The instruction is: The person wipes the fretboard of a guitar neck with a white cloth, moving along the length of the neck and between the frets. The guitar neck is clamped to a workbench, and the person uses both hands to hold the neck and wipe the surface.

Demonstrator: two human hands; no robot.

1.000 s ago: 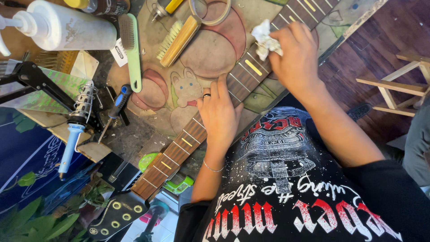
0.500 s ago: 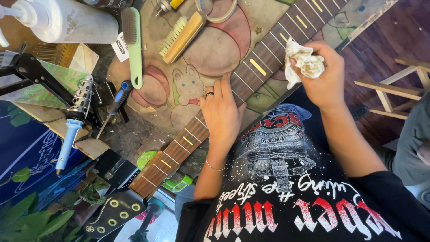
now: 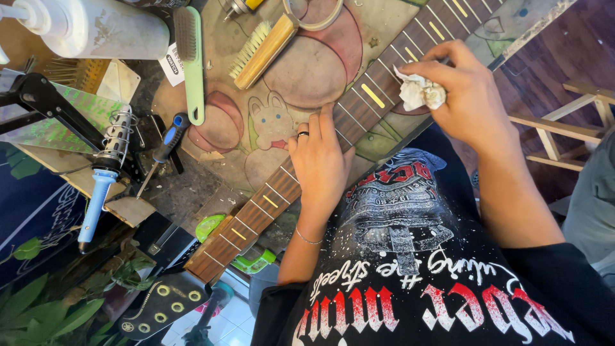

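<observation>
The right hand [image 3: 471, 96] has its fingers closed around a crumpled white rag [image 3: 419, 91], pressed on the dark wooden guitar fretboard with brass inlays [image 3: 307, 170] lying slantwise across the bench. The left hand [image 3: 320, 166] lies flat and open, holding nothing but steadying the neck. Best rub along the grain between frets with that bracing hand kept firm.

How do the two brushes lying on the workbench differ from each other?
The green-handled brush is long and slim with short dark bristles; the wooden brush is a thicker block with pale bristles. The green-handled brush lies nearly straight up the picture, the wooden brush slants. Both lie on the mat beyond the guitar neck, untouched by either hand.
</observation>
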